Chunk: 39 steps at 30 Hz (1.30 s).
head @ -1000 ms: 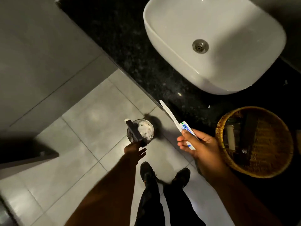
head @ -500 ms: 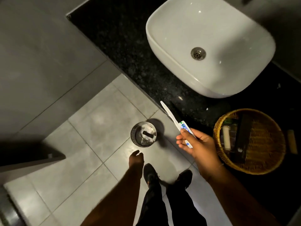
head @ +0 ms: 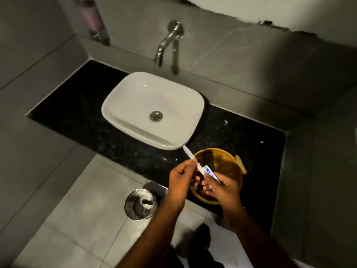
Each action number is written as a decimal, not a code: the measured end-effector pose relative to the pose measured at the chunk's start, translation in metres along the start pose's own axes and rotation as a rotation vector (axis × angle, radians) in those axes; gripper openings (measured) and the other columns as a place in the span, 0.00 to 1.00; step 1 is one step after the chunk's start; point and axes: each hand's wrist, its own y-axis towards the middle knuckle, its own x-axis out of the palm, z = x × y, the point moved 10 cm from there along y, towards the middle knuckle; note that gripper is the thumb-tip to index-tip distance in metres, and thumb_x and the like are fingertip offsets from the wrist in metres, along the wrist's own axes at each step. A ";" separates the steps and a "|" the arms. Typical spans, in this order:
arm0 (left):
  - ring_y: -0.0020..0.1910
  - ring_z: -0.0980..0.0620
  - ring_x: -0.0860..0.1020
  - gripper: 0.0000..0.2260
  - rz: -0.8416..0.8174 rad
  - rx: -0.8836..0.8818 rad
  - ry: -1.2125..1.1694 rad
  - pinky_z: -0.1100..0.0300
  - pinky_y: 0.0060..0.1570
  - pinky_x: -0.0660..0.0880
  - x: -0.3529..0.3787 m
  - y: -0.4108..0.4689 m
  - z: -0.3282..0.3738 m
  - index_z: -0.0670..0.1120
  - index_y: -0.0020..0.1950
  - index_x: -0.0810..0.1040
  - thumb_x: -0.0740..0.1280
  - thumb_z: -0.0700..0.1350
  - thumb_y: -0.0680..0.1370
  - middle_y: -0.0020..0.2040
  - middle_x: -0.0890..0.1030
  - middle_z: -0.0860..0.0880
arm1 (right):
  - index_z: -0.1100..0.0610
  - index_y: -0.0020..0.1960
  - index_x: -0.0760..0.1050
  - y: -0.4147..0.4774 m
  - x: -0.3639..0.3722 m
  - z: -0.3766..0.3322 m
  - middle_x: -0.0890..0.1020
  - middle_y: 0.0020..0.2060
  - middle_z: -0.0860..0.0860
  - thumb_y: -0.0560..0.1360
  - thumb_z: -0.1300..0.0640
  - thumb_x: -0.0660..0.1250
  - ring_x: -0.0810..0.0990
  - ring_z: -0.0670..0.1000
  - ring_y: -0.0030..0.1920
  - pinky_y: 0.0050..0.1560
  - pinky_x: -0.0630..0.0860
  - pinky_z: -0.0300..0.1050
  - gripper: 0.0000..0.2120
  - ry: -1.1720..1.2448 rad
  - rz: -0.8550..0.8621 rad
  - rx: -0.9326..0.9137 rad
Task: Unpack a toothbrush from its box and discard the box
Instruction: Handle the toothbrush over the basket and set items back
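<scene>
A white toothbrush [head: 190,154] in a clear wrapper with a blue and green label [head: 209,171] slants over the counter's front edge. My right hand [head: 222,187] grips its labelled lower end. My left hand [head: 180,176] pinches the wrapped handle just above the label. The dark box [head: 146,202] lies inside the small metal bin [head: 140,206] on the floor, below and left of my hands.
A white basin [head: 152,110] sits on the black granite counter [head: 77,115] under a chrome wall tap [head: 168,43]. A round woven basket [head: 228,161] stands on the counter behind my hands. Grey floor tiles [head: 77,219] lie below.
The box dropped from my left hand into the bin. My left hand then rose to the toothbrush held by my right hand. The view tilted up to show the tap and wall.
</scene>
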 end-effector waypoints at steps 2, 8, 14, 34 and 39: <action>0.39 0.47 0.81 0.09 0.012 -0.029 0.017 0.54 0.44 0.79 0.018 0.004 0.002 0.40 0.52 0.88 0.73 0.45 0.83 0.40 0.84 0.42 | 0.52 0.45 0.88 -0.003 -0.025 -0.013 0.88 0.32 0.50 0.80 0.60 0.74 0.83 0.46 0.32 0.34 0.79 0.35 0.07 -0.064 -0.039 -0.030; 0.39 0.50 0.86 0.05 -0.100 -0.002 0.200 0.58 0.39 0.83 0.043 0.021 0.013 0.47 0.51 0.92 0.77 0.40 0.80 0.44 0.91 0.45 | 0.62 0.58 0.87 0.002 -0.094 -0.022 0.89 0.46 0.58 0.78 0.62 0.77 0.87 0.56 0.46 0.48 0.87 0.47 0.10 -0.028 -0.073 0.067; 0.39 0.55 0.87 0.06 -0.439 0.154 0.626 0.60 0.44 0.82 0.078 0.013 0.007 0.52 0.53 0.93 0.80 0.44 0.77 0.43 0.92 0.46 | 0.67 0.62 0.84 0.025 -0.135 -0.035 0.87 0.50 0.62 0.79 0.63 0.75 0.85 0.57 0.48 0.50 0.84 0.51 0.13 0.127 -0.027 0.120; 0.40 0.52 0.85 0.09 -0.182 -0.454 0.636 0.64 0.34 0.83 0.080 0.035 -0.115 0.38 0.60 0.86 0.72 0.41 0.84 0.45 0.85 0.46 | 0.54 0.45 0.84 0.064 -0.158 -0.002 0.80 0.36 0.52 0.86 0.51 0.62 0.77 0.50 0.36 0.37 0.74 0.44 0.16 0.140 0.322 0.228; 0.35 0.52 0.83 0.11 -0.144 -0.464 0.653 0.60 0.40 0.85 0.098 0.055 -0.128 0.34 0.61 0.84 0.71 0.40 0.84 0.44 0.84 0.42 | 0.64 0.56 0.86 0.064 -0.164 0.011 0.87 0.49 0.58 0.85 0.55 0.63 0.84 0.54 0.46 0.47 0.80 0.48 0.16 0.104 0.406 0.216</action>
